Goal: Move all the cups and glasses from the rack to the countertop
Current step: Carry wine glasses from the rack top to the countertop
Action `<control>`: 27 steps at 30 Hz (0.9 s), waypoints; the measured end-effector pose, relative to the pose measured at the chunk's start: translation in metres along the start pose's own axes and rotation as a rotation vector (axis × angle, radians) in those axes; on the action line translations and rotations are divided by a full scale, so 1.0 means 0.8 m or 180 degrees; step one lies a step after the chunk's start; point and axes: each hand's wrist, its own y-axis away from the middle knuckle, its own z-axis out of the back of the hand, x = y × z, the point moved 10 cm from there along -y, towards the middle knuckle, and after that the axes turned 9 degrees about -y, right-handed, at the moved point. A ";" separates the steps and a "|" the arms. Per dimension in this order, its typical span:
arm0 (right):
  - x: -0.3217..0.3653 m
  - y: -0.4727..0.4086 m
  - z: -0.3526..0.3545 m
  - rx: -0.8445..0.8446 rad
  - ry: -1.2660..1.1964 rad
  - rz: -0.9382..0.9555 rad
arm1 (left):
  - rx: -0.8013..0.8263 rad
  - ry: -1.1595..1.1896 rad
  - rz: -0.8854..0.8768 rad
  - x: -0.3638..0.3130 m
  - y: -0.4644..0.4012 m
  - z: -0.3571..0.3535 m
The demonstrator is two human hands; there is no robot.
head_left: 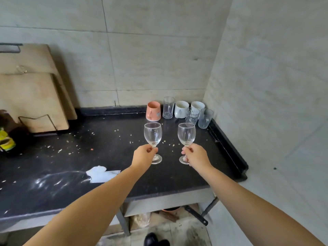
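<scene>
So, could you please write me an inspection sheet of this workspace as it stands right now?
Surface: black countertop, strewn with pale crumbs and a whitish smear at the left front.
Job's things: left wine glass and right wine glass, both upright; in the back corner a pink mug, glass mug, two white mugs, patterned tumbler, plain tumbler. Rack not in view.
Clutter: white paper scrap; yellow-green item, unclear.
Grippers: left hand and right hand each pinch a wine-glass stem.
Cables: nothing seen.
Surroundings: tiled walls; wooden cutting boards leaning in a wire stand; dark shoes on the floor.
</scene>
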 end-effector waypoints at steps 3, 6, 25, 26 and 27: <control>0.005 -0.077 -0.012 -0.0012 0.0033 0.0013 | 0.0173 0.0075 0.0066 -0.008 -0.080 -0.020; 0.010 -0.147 -0.018 -0.0051 0.0010 -0.0064 | 0.0245 0.0085 0.0116 -0.020 -0.150 -0.031; -0.085 -0.428 -0.109 0.0188 -0.1130 -0.0682 | 0.0039 0.0208 0.0790 0.002 -0.383 -0.147; -0.091 -0.434 -0.113 0.0188 -0.1164 -0.0691 | 0.0008 0.0208 0.0850 0.007 -0.385 -0.151; -0.099 -0.440 -0.118 0.0201 -0.1205 -0.0707 | -0.0009 0.0204 0.0923 0.014 -0.388 -0.155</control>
